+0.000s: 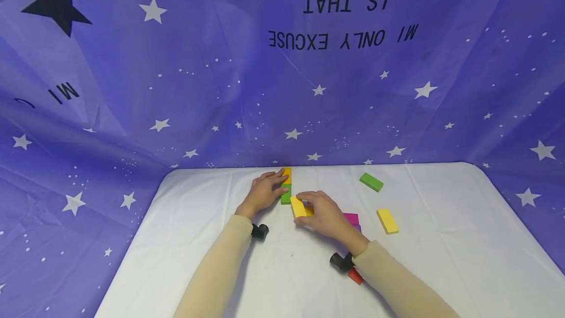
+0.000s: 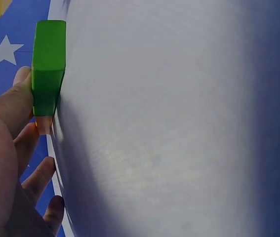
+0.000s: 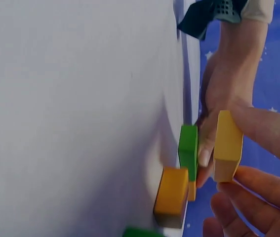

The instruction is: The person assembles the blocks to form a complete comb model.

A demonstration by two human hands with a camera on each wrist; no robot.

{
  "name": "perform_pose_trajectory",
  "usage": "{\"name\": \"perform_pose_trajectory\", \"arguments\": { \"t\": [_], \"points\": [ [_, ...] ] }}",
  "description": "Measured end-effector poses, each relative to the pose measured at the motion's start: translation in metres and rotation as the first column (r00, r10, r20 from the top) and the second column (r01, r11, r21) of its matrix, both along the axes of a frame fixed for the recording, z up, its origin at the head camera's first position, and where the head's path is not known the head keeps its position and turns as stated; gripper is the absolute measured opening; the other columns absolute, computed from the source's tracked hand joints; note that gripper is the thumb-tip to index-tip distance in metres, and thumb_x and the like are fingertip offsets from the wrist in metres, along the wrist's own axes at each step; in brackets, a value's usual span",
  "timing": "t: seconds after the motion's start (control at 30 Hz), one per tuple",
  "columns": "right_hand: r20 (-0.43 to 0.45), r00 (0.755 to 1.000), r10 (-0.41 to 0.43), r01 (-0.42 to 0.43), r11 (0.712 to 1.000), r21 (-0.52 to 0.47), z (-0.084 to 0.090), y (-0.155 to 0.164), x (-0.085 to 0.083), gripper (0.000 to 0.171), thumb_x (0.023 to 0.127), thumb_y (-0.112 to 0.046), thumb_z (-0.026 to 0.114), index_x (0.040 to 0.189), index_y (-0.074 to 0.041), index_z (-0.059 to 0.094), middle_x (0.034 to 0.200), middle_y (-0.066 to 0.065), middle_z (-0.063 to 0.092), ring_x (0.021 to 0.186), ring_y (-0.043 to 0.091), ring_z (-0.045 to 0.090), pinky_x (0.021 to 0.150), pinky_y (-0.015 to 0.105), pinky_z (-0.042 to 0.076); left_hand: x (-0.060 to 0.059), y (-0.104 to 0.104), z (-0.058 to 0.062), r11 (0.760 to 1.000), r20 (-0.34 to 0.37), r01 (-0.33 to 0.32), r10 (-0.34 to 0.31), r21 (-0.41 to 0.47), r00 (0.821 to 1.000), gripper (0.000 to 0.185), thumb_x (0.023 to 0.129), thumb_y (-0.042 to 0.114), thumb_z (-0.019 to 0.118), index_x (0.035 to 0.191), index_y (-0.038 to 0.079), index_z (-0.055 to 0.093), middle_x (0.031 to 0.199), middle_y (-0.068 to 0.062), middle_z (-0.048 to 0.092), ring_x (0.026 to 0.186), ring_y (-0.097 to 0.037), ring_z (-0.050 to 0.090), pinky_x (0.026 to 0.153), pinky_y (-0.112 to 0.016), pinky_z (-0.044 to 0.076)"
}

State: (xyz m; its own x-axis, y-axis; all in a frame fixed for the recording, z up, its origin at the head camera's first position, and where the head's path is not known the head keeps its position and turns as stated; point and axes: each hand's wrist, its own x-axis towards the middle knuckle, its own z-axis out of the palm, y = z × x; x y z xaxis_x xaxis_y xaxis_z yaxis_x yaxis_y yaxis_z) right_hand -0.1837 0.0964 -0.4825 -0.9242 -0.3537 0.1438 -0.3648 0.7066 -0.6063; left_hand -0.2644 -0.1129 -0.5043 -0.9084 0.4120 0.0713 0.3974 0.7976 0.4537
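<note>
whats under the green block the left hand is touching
An orange block shows just below the green block, which the left hand touches. Most of that orange block is covered, so its full shape and anything beneath it stay hidden.

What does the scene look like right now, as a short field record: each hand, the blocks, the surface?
left hand: rests on green block in the row
right hand: grips yellow block
row: orange block behind the green one
loose blocks: green, yellow, magenta, red
surface: white table
</note>
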Motion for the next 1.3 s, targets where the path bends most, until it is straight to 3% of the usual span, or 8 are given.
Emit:
{"name": "perform_pose_trajectory", "arguments": {
  "t": [0.17, 0.4, 0.93, 1.3],
  "points": [
    [-0.019, 1.0, -0.007, 0.007, 1.0, -0.006, -0.001, -0.009, 0.003, 0.062, 0.066, -0.038, 0.082, 0.119, -0.012, 0.063, 0.118, -0.004, 0.062, 0.091, 0.011, 0.052, 0.079, 0.031, 0.044, 0.0, 0.001, 0.0, 1.0, 0.003, -0.008, 0.008, -0.005, 1.0, 0.048, 0.09, 0.041, 0.057, 0.134, 0.023, 0.051, 0.147, 0.009, 0.034, 0.134, -0.019, 0.03, 0.103, -0.048, 0.022],
    [-0.031, 0.999, -0.022, 0.023, 1.0, 0.016, -0.003, -0.021, 0.008, 0.063, 0.067, -0.041, 0.08, 0.118, -0.009, 0.063, 0.117, 0.0, 0.063, 0.102, 0.018, 0.056, 0.087, 0.034, 0.045, 0.001, 0.001, -0.001, 1.0, 0.003, -0.005, 0.005, 0.011, 1.0, 0.047, 0.09, 0.039, 0.058, 0.134, 0.023, 0.051, 0.147, 0.009, 0.034, 0.134, -0.02, 0.03, 0.103, -0.048, 0.021],
    [-0.07, 0.986, -0.149, 0.156, 0.981, 0.111, -0.013, -0.043, 0.013, 0.062, 0.063, -0.043, 0.083, 0.112, -0.009, 0.066, 0.105, 0.0, 0.067, 0.083, 0.018, 0.056, 0.065, 0.031, 0.047, -0.001, -0.001, -0.001, 1.0, -0.001, 0.015, -0.015, 0.015, 1.0, 0.048, 0.09, 0.04, 0.057, 0.134, 0.022, 0.051, 0.147, 0.008, 0.034, 0.134, -0.022, 0.03, 0.103, -0.05, 0.022],
    [-0.097, 0.981, -0.169, 0.182, 0.971, 0.154, -0.015, -0.05, 0.011, 0.061, 0.061, -0.043, 0.084, 0.11, -0.011, 0.068, 0.1, 0.001, 0.069, 0.079, 0.019, 0.056, 0.06, 0.032, 0.045, -0.002, 0.0, -0.003, 1.0, -0.014, 0.011, -0.011, 0.012, 1.0, 0.048, 0.09, 0.04, 0.058, 0.133, 0.021, 0.052, 0.146, 0.007, 0.035, 0.134, -0.023, 0.031, 0.103, -0.049, 0.022]
  ]
}}
